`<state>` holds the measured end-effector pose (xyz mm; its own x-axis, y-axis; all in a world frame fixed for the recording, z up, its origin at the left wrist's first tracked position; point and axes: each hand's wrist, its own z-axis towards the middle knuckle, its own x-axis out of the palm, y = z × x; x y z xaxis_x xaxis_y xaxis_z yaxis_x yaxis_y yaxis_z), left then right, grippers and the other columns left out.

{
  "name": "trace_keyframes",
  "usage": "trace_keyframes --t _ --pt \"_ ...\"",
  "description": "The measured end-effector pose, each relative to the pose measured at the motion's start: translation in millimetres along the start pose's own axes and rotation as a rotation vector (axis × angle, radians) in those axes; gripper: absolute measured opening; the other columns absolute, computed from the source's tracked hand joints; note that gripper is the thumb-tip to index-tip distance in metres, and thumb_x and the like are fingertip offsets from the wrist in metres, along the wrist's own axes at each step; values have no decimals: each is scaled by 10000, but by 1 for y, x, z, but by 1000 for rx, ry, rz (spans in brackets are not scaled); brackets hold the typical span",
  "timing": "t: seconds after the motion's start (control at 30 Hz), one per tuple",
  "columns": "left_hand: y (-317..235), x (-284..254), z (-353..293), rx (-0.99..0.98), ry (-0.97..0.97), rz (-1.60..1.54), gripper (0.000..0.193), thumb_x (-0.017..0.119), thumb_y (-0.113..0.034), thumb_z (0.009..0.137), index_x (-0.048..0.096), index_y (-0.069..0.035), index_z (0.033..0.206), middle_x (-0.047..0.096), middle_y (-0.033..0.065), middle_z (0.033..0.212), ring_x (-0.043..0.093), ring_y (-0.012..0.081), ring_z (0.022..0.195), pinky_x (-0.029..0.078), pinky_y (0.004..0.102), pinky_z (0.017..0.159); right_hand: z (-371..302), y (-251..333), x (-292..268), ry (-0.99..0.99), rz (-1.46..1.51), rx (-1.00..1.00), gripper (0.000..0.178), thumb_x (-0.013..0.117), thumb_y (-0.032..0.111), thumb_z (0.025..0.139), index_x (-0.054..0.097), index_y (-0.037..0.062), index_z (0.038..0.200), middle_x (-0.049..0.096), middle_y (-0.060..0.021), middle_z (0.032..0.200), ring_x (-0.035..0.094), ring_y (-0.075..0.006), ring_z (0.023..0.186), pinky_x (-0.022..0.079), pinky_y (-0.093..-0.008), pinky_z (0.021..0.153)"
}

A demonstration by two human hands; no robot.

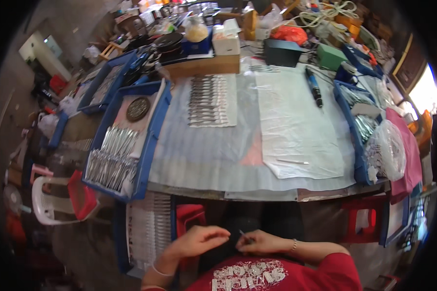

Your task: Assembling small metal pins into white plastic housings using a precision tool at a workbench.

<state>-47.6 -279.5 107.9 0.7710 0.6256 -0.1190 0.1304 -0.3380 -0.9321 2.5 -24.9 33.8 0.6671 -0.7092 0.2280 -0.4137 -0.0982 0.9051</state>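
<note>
My left hand [204,240] is held out over my lap, its fingers stretched toward the right, and nothing shows in it. Just across from it, my right hand [258,241] is closed in a pinch on a small slim metal piece [244,235]; its exact kind is too small to make out. The two hands are apart, below the table's front edge. On the white sheet [301,131] lies a single thin silver metal piece [292,161]. Left of that sheet, similar slender metal pieces [208,99] are lined up in a row on a pale cloth.
Blue trays of slender metal pieces stand on the table at left [143,160] and right [357,145], with a plastic bag [391,150] over the right one. A blue-and-black pen-shaped tool [314,87] lies farther back. Another blue tray [124,237] sits low at my left, beside a red stool [191,216].
</note>
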Motion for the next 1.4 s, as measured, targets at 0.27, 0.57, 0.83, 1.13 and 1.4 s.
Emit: trace_keyframes --t 0.27,0.57,0.83,1.13,1.4 --pt "-92 -95 68 423 -719 677 148 601 -44 868 651 5 997 675 128 891 618 175 730 480 284 645 32 -51 24 22 275 154 196 601 161 930 582 23 1068 649 -60 826 541 -76 548 449 -215 478" --pt "-39 -220 241 519 -722 1513 140 541 -26 783 585 -68 909 611 103 873 605 302 833 444 425 730 -2 -78 11 -89 284 -33 230 594 167 948 537 16 1112 653 -57 925 606 -101 886 485 -234 797" --pt "-51 -229 253 603 -624 1704 95 514 -52 795 558 -75 876 587 74 826 596 247 800 408 366 773 4 -66 -2 -3 370 -75 277 542 241 979 504 22 1144 653 -97 924 627 -140 849 492 -264 753" --pt "-87 -71 99 325 -659 -223 248 488 -117 976 536 13 1182 599 28 876 569 86 710 444 218 610 -37 -35 -3 -387 -684 -62 561 668 282 829 368 54 1244 663 -171 840 665 -346 694 525 -431 565" --pt "55 67 32 -272 -155 -962 320 435 -193 1014 496 19 1245 431 -25 745 398 50 562 318 194 500 -60 37 -9 -451 -623 -242 372 648 12 797 562 32 1158 598 -154 951 636 -317 803 520 -361 671"
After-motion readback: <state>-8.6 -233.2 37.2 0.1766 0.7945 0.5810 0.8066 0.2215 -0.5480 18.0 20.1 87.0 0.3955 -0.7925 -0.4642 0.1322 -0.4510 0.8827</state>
